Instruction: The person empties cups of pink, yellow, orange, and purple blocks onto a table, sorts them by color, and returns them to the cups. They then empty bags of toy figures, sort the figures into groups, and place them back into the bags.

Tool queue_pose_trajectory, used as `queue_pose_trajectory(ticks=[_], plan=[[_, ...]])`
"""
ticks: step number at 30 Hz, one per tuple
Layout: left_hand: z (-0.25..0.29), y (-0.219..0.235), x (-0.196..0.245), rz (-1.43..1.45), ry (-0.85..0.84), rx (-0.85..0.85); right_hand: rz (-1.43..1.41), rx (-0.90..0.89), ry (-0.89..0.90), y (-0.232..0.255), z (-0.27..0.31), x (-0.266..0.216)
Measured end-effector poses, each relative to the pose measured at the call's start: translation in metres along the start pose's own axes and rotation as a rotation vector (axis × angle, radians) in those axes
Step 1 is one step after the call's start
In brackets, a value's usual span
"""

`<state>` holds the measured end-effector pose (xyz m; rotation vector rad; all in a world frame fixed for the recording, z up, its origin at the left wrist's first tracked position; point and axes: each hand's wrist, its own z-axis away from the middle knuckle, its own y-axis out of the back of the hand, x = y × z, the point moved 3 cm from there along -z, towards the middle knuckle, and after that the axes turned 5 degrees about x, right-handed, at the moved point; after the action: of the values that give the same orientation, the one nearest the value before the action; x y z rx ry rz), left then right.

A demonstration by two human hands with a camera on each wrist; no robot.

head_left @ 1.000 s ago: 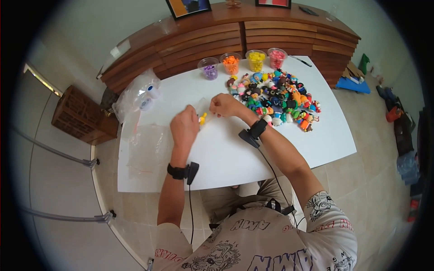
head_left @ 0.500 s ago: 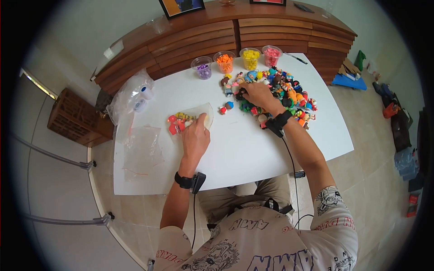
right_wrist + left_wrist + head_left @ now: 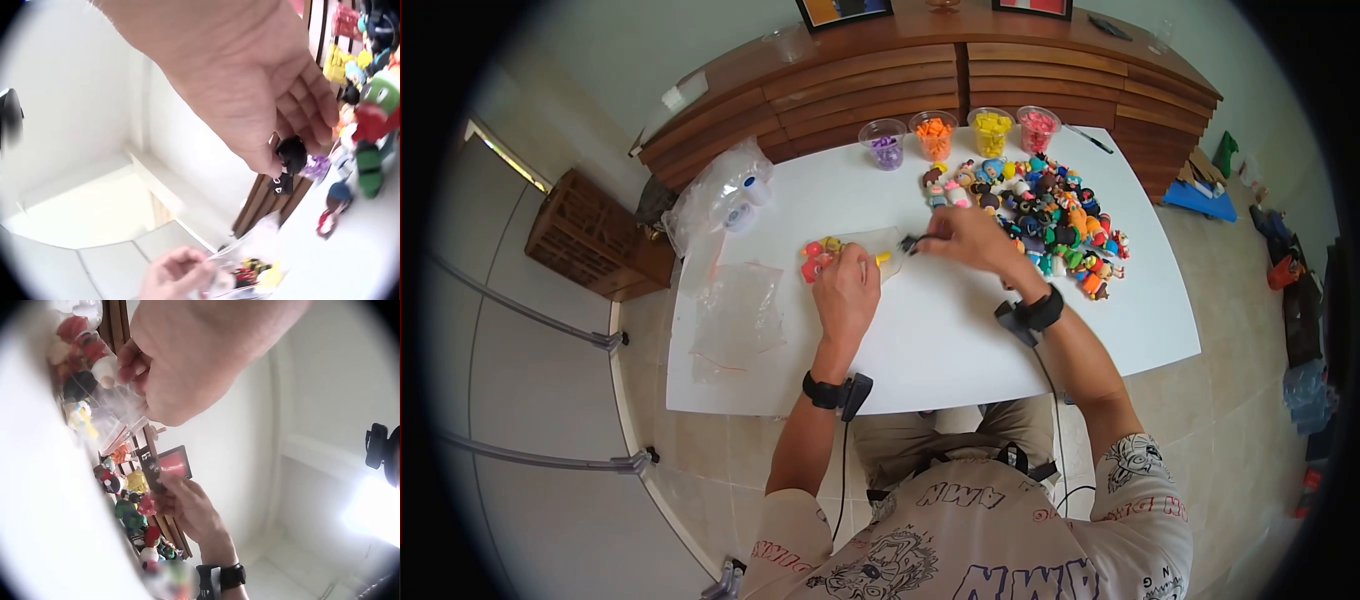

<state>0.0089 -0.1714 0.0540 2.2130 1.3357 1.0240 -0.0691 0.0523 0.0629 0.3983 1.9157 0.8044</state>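
Observation:
My left hand (image 3: 847, 295) grips a clear zip bag (image 3: 892, 240) low over the table, with several toy figurines inside. Red figures (image 3: 814, 264) show at the bag's far left end, and a yellow piece (image 3: 883, 257) lies near its mouth. Between thumb and fingers, my right hand (image 3: 972, 240) pinches a small black-haired figurine (image 3: 291, 156) in dark clothes. In the head view that figurine is right beside the bag's open end. A lone figurine with a blue cap (image 3: 339, 192) lies under the right hand in the right wrist view.
A dense pile of figurines (image 3: 1050, 215) covers the table's right side. Behind it stand clear cups of purple (image 3: 886, 150), orange (image 3: 934, 135), yellow (image 3: 991, 130) and pink pieces (image 3: 1038, 130), near a pen (image 3: 1090, 138). Flat empty bags (image 3: 738, 312) and a bulky plastic bag (image 3: 725, 190) lie left.
My right hand first left the bag for the pile, then came back left with the black-haired figurine. The left hand has kept hold of the bag, fingers now nearer its middle.

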Motion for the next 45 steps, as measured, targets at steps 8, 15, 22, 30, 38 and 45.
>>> queue_pose_trajectory(ticks=[8,15,22,30,38,45], plan=[[-0.004,0.002,0.003,-0.06,-0.087,0.106,-0.503,-0.014,-0.234,-0.086,-0.014,-0.024],[-0.002,0.005,-0.001,-0.004,-0.028,0.076,-0.344,0.08,-0.086,-0.089,-0.007,-0.018],[-0.001,0.0,-0.002,-0.002,0.009,0.063,-0.363,0.038,-0.015,-0.094,-0.005,-0.021],[0.009,0.008,0.003,0.059,0.074,-0.039,0.073,0.008,0.058,-0.098,0.003,-0.03],[0.014,0.005,0.002,0.069,0.084,-0.037,-0.13,0.168,-0.04,-0.1,-0.003,-0.03],[0.013,0.0,0.001,0.109,0.069,-0.003,-0.025,0.206,0.102,-0.097,-0.001,-0.019]])
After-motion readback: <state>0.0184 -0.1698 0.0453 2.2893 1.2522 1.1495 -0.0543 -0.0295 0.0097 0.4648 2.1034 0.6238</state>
